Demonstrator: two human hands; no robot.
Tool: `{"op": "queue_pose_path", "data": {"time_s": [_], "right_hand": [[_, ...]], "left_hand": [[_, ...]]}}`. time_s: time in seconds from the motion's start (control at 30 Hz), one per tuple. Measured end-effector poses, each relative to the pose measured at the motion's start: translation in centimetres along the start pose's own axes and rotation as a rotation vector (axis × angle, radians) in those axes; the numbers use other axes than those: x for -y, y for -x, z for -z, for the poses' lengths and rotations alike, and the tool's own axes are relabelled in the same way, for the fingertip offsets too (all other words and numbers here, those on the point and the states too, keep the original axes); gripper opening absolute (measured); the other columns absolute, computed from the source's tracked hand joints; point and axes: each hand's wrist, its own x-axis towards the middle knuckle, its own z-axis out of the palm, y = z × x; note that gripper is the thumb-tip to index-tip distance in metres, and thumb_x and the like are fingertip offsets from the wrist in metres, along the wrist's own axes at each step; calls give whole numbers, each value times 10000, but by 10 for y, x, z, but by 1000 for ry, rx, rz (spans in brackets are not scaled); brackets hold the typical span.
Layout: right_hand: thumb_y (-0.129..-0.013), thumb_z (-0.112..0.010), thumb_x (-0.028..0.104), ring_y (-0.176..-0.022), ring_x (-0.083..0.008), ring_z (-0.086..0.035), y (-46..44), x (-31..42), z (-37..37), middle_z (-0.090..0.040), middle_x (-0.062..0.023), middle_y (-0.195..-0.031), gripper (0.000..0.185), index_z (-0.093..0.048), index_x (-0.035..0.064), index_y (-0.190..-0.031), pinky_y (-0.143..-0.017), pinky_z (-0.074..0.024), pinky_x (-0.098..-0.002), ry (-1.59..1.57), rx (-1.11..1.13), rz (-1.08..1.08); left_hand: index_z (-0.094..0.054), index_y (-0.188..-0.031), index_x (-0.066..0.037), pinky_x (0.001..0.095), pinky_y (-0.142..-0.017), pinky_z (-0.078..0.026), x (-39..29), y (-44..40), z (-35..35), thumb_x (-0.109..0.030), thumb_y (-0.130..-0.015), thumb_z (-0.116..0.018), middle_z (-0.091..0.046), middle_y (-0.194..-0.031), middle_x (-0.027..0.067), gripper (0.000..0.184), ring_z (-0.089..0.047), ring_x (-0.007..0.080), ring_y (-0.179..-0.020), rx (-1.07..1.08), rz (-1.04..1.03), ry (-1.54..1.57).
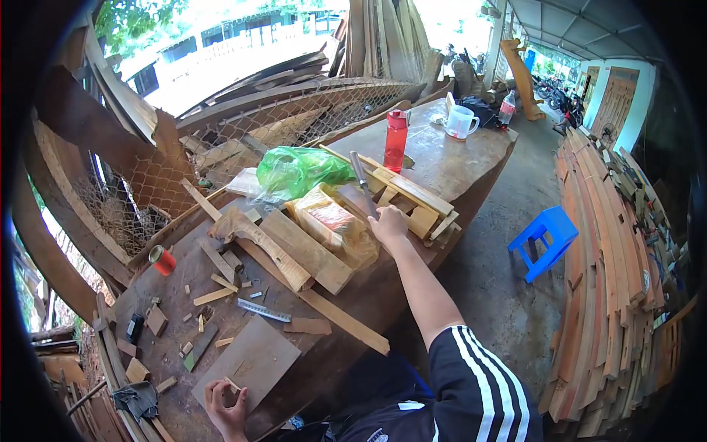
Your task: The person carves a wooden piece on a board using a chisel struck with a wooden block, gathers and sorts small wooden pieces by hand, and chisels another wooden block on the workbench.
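Observation:
My right hand (388, 223) is stretched out over the workbench, closed on a long dark tool (363, 180) with a rounded grey end pointing away from me. It is beside a yellow plastic-wrapped package (326, 219) and a frame of light wood strips (412, 193). My left hand (227, 407) rests at the near edge of a flat brown board (254, 361), its thumb and fingers curled round a small wood piece (233, 384). A metal ruler (264, 309) lies beyond the board.
A green plastic bag (302, 171), a red bottle (395, 141) and a white mug (460, 122) stand farther along the bench. Wood offcuts and a red can (162, 260) are at the left. A blue stool (543, 239) and stacked planks (600, 272) are at the right.

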Motion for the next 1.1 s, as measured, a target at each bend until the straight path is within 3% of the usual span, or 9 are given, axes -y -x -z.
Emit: {"op": "queue_pose_path", "data": {"time_s": [0.2,0.4,0.5,0.63,0.83,0.93,1.0,1.03,1.1], "right_hand": [[-852,-800,239,-972,-305,-739,-9,-10,5,-763,-184,-1103,312,-784,26,-1081,-865,-587,-405,-106,130,-79],[-877,-746,85,-692,-90,-588,5,-15,30,-638,-4,-819,230,-718,-27,-1075,-615,-460,-250,-1424,630,-397],[-907,-727,60,-647,-48,-494,23,-3,45,-579,23,-817,207,-684,-45,-1081,-555,-381,-209,-1639,737,-457],[-961,-701,60,-659,-44,-450,55,21,58,-538,62,-813,270,-649,-11,-1216,-544,-353,-221,-1534,726,-339],[-969,-731,117,-700,-79,-545,109,88,77,-634,-26,-928,278,-621,62,-1218,-570,-426,-218,-1626,789,55],[-1050,-622,318,-552,-70,-473,122,138,91,-554,-13,-767,200,-558,132,-1089,-463,-341,-224,-1770,1034,-95],[-1073,-564,399,-459,-67,-383,131,154,79,-466,20,-655,244,-543,160,-1032,-411,-274,-237,-1857,1426,-64],[-1080,-534,436,-387,-66,-250,150,166,73,-340,55,-559,271,-537,188,-971,-376,-184,-256,-1748,1309,-144],[-1090,-511,412,-372,-74,-240,179,189,60,-286,59,-524,274,-509,213,-901,-361,-181,-271,-1786,1365,-78]], "left_hand": [[-671,-1019,-61,407,-780,-536,1,0,0,-265,-728,-922,-644,-1032,110,435,-651,314,-976,-3,-4,10],[-684,-1008,-54,406,-807,-542,3,0,0,-292,-739,-909,-645,-1034,117,423,-654,320,-971,-8,-16,9],[-690,-1000,-51,416,-835,-541,0,-1,2,-285,-750,-896,-646,-1039,122,399,-654,330,-975,10,-15,16],[-697,-996,-60,433,-866,-538,-9,-3,6,-213,-726,-889,-644,-1064,128,365,-652,345,-995,30,18,26],[-686,-1007,-57,453,-915,-532,-14,-8,7,-179,-699,-884,-652,-1135,139,387,-650,374,-1063,56,56,44],[-680,-1012,-53,458,-987,-511,-17,-15,11,-168,-680,-869,-656,-1201,155,399,-637,389,-1133,103,75,116],[-691,-1028,-51,461,-1036,-491,-3,-13,10,-180,-693,-859,-655,-1255,164,396,-620,381,-1197,132,106,231],[-706,-1059,-52,466,-1052,-487,9,-9,5,-200,-719,-859,-654,-1291,174,401,-610,388,-1228,111,82,199],[-728,-1136,-71,451,-1069,-484,2,-12,13,-214,-760,-856,-659,-1343,181,422,-606,376,-1260,134,99,159]]}}
